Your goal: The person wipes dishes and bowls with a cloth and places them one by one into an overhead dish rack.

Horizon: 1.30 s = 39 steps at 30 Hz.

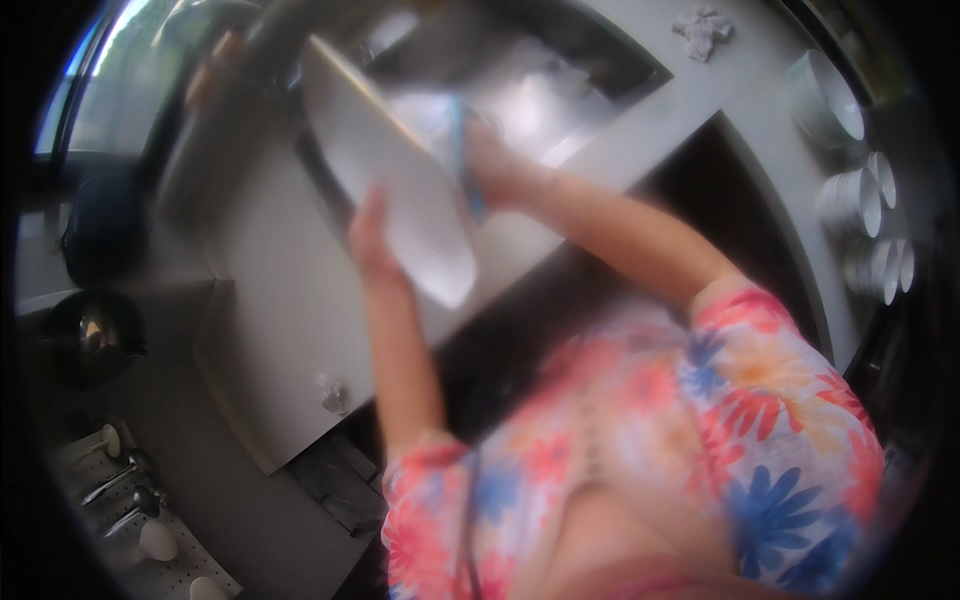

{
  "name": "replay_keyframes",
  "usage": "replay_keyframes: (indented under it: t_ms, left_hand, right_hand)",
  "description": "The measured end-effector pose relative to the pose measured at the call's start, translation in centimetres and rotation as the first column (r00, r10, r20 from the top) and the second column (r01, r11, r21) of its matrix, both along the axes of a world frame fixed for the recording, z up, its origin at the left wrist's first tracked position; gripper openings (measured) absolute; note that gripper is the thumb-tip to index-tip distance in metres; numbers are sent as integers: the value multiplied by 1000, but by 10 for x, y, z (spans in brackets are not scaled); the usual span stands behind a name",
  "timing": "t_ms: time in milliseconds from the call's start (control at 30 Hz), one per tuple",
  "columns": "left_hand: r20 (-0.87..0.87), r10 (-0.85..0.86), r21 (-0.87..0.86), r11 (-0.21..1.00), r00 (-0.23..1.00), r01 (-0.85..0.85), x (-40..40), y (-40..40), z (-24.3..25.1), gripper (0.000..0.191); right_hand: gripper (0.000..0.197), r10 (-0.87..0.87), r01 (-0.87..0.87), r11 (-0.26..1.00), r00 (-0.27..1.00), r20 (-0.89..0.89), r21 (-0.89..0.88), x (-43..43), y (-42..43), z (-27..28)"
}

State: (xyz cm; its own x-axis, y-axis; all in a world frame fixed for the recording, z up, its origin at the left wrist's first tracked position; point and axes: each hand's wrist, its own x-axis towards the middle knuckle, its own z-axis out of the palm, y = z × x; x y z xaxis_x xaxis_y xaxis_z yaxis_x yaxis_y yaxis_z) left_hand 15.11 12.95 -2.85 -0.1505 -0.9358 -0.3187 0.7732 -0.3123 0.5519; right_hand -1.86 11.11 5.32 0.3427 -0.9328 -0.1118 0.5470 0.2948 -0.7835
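A large flat white piece with a thin brownish rim, perhaps a cutting board or tray, is held tilted up over the counter. My left hand grips its near side, thumb on the pale face. On its other side, my right hand holds a white cloth with a blue edge close to the rim. Blur hides whether cloth and rim touch. Behind the right hand lies a metal sink, its inside bright and smeared by motion.
Stacked white bowls line the counter at right, near a crumpled cloth. A small crumpled item lies on the left counter. Ladles hang on a perforated rack at lower left, below a dark pan.
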Motion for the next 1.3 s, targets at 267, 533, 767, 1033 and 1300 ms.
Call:
replay_keyframes:
  t_ms: [267,533,767,1033,1300]
  left_hand:
    - [-618,-378,-447,890,689,88,-38,27,49,30]
    - [-616,-443,-486,864,652,128,-40,26,32,27]
    - [-620,-446,-486,864,646,131,-37,25,25,25]
    - [-668,-407,-439,891,623,111,-38,28,22,22]
    - [-767,-289,-379,924,573,-42,-38,32,22,15]
  right_hand:
    - [38,-33,-64,808,988,-153,-586,38,91,-24]
    - [49,-588,-12,369,771,-243,-929,55,64,34]
    - [25,-646,59,436,715,-267,-898,77,-20,46]
    - [26,-407,77,767,826,-390,-637,58,-58,9]
    - [17,-224,-111,723,896,-383,-682,41,-17,-10]
